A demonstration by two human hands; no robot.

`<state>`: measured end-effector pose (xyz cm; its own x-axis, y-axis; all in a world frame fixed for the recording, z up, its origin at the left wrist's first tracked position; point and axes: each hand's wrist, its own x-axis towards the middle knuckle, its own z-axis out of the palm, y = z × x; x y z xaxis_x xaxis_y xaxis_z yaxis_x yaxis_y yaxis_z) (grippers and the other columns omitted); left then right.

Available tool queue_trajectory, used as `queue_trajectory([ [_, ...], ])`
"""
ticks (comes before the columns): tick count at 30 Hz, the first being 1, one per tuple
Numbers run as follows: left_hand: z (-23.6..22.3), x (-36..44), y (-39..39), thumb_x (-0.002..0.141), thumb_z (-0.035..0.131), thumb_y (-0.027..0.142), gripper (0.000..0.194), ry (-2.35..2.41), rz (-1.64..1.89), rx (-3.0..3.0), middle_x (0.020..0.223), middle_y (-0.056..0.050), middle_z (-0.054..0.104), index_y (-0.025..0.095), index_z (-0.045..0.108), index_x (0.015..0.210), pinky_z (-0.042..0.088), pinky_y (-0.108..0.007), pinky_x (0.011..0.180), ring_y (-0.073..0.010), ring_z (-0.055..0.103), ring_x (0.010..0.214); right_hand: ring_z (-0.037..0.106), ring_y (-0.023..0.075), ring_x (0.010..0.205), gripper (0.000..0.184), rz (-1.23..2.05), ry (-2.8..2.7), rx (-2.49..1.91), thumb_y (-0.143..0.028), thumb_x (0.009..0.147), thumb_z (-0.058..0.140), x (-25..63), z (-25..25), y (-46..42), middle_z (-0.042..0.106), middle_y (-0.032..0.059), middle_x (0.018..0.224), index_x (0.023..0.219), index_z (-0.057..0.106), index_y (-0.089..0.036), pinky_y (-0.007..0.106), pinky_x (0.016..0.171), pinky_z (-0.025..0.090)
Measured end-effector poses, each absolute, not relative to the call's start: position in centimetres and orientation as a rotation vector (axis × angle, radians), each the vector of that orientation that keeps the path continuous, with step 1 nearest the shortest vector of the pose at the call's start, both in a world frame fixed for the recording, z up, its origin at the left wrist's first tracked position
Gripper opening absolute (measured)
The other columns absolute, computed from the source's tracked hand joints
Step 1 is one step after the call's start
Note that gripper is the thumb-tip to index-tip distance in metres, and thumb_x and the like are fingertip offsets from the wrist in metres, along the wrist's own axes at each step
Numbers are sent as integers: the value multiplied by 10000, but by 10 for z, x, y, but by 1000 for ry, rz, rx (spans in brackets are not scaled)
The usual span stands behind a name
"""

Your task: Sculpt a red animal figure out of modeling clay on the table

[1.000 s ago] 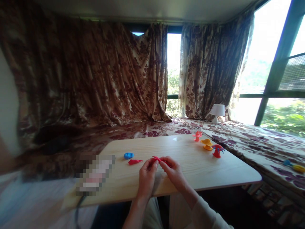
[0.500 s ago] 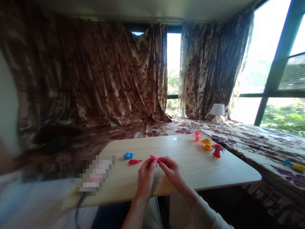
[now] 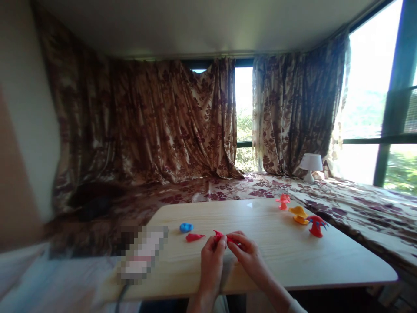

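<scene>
My left hand and my right hand meet over the near part of a light wooden table. Both pinch a small red rubbery piece between their fingertips. Just left of it lie a flat red piece and a small blue piece on the table. At the far right of the table stand three small toy figures: a pink-orange one, a yellow-orange one and a red one with blue parts.
A floral cloth covers the surface behind and right of the table. A white lamp stands by patterned curtains and bright windows. A blurred-out patch sits at the table's left corner.
The camera has tilted up and turned left a little, so everything sits lower and further right in the picture. My hands stay together on the red piece.
</scene>
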<state>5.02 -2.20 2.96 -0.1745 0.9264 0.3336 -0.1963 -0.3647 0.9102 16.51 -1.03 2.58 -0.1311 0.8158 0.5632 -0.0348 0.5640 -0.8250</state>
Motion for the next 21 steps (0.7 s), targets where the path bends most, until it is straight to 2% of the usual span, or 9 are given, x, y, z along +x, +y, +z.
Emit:
queue_trajectory([
  [7,30,50,-20,711,607,408,261,994,1670,1224,599,10,563,173,567,605,446,-271,657,-152,532,623,592,185,782,179,822,-1559,-674,-304,811,592,164,25,-9,604,47,809,905,702,-197,261,655,477],
  [16,25,50,-14,606,679,491,344,999,1716,1168,548,3,570,155,611,580,443,-251,589,-143,510,574,604,202,775,218,873,-1551,-641,-368,790,607,163,26,-7,617,61,788,855,719,-193,275,662,495],
  [21,30,51,-17,653,660,466,315,953,1681,1226,593,-4,599,153,638,626,446,-250,622,-153,533,621,613,222,777,254,891,-1486,-662,-415,769,616,163,29,-9,650,66,791,848,720,-197,292,676,501],
])
